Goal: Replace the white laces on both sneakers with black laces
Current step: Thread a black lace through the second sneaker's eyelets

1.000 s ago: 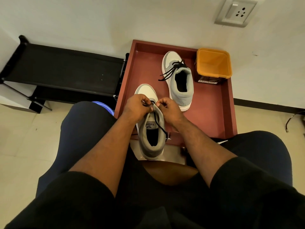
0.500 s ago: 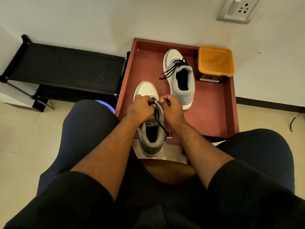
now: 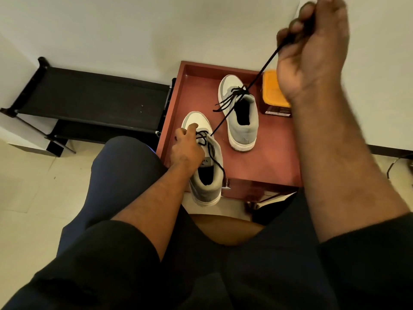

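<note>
A second ago both hands worked close together at the tongue of the near sneaker point(image 3: 204, 166). Since then the right hand point(image 3: 312, 45) has risen far up and to the right, close to the camera, its grip closed on the black lace point(image 3: 243, 95), which is now drawn out taut in a long slant from the near sneaker's eyelets. The left hand point(image 3: 186, 146) has shifted onto the shoe's left side, holding it with one finger stretched toward the toe.
</note>
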Tool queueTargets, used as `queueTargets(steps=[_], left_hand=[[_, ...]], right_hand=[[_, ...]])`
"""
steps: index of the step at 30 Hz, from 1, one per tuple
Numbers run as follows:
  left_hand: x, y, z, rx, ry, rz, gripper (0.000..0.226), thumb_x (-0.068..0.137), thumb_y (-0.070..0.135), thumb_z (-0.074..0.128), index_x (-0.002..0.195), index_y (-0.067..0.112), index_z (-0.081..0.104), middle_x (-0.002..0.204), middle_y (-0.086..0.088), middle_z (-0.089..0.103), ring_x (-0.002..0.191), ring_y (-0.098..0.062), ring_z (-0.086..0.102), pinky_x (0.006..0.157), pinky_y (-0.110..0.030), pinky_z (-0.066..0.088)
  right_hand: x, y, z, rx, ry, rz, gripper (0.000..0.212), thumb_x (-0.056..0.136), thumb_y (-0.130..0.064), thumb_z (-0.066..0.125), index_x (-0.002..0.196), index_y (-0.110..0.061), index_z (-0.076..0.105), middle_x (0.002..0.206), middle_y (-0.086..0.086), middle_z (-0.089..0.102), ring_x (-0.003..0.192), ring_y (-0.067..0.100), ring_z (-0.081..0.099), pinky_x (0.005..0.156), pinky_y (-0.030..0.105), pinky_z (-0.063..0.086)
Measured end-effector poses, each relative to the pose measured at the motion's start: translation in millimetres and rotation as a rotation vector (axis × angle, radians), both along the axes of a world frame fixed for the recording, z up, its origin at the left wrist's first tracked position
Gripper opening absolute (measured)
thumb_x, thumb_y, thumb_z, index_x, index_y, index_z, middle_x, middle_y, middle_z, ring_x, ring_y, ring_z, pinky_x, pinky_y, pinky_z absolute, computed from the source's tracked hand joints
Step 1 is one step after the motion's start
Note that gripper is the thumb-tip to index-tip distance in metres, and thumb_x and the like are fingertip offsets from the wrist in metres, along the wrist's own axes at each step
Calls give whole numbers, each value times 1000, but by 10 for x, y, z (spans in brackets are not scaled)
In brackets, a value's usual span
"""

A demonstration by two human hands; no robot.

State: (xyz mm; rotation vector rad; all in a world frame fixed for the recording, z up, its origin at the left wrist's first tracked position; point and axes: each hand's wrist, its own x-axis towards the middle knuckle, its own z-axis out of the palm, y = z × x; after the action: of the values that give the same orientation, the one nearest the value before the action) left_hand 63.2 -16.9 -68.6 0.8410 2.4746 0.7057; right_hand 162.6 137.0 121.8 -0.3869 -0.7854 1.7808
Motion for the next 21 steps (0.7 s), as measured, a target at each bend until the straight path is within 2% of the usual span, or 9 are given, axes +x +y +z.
queueTargets(steps=[3, 5, 7, 8, 10, 13, 15, 17, 21], left_hand=[[-17, -6, 9, 3, -31, 22, 64, 88, 10, 59, 142, 31, 33, 137, -6, 34, 99, -31, 59, 81, -41, 57], [-25, -12, 17, 10, -39, 40, 64, 88, 11, 61, 141, 31, 33, 136, -5, 34, 96, -29, 59, 80, -41, 58], [-28, -11, 10, 30, -53, 56, 63, 87, 12, 62, 141, 30, 35, 135, -4, 35, 94, -26, 58, 79, -40, 58], [-28, -9, 8, 40, -60, 59, 63, 87, 12, 62, 140, 30, 35, 134, -5, 35, 94, -26, 58, 79, -40, 57], [-34, -8, 3, 53, -68, 65, 62, 87, 12, 61, 140, 29, 36, 134, -5, 36, 95, -27, 58, 81, -40, 56], [-43, -11, 1, 56, -78, 63, 61, 88, 12, 60, 141, 29, 36, 137, -5, 35, 96, -26, 55, 79, -35, 53], [-43, -14, 13, 51, -80, 54, 62, 88, 12, 60, 141, 29, 35, 138, -5, 34, 98, -27, 56, 80, -36, 52], [-49, -12, 21, 36, -80, 45, 62, 87, 11, 59, 142, 30, 35, 139, -5, 34, 103, -31, 57, 85, -40, 54], [-57, -4, 42, 19, -78, 42, 65, 87, 7, 56, 143, 31, 33, 138, -5, 34, 98, -31, 58, 81, -41, 55]], right_hand=[[19, 79, -7, 302, -333, -159, 14, 92, -1, 50, 84, -11, 56, 73, 5, 59, 59, 15, 50, 57, 26, 42], [15, 44, -326, 624, -931, -239, 20, 88, -9, 56, 104, -18, 63, 104, 6, 64, 88, 15, 59, 75, 26, 47], [11, -77, -778, 985, -1546, -234, 47, 85, -19, 63, 131, -23, 55, 138, 4, 49, 124, 23, 46, 96, 38, 40], [-4, -178, -953, 1107, -1701, -207, 50, 85, -20, 63, 134, -25, 53, 143, 2, 44, 129, 28, 41, 98, 43, 37], [-82, -376, -1243, 1233, -1753, -44, 38, 89, -17, 60, 127, -19, 60, 135, 2, 54, 121, 30, 48, 95, 42, 39], [-120, -513, -1537, 947, -1567, 268, 31, 91, 0, 52, 118, -4, 66, 113, 2, 66, 105, 19, 60, 88, 24, 42], [-90, -499, -1669, 762, -1505, 307, 33, 90, 5, 50, 117, -2, 67, 109, 1, 66, 101, 13, 59, 84, 15, 39], [-87, -471, -1761, 749, -1517, 395, 26, 90, -1, 56, 112, -5, 71, 106, 6, 71, 98, 15, 63, 79, 14, 39], [-66, -303, -1740, 710, -1470, 227, 18, 92, -8, 58, 101, -8, 73, 86, 2, 69, 76, 15, 61, 73, 27, 48]])
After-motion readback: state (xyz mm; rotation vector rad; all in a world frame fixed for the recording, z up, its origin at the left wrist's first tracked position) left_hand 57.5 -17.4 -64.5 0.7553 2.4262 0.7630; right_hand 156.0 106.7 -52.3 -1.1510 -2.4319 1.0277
